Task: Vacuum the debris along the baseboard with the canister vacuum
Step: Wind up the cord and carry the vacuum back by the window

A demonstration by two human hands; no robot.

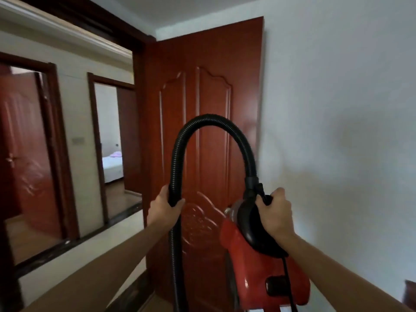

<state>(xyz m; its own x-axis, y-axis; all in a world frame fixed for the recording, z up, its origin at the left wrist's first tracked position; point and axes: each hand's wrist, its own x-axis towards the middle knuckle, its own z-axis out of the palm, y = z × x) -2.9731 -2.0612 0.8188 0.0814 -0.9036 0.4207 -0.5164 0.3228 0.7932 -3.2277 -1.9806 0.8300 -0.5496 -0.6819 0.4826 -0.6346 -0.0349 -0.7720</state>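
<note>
The right hand (275, 212) clenches the black handle of the red canister vacuum (258, 262), held up before the brown door (202, 86), while the left hand (166, 206) grips its ribbed black hose (202, 122), which should be lowered, unkinked, toward the unseen baseboard.

Red canister vacuum (261, 266) held up before an open wooden door (202, 97).

The right hand (275, 215) grips its black handle; the left hand (165, 204) clasps the ribbed black hose (209, 119), which arches between both hands.
</note>
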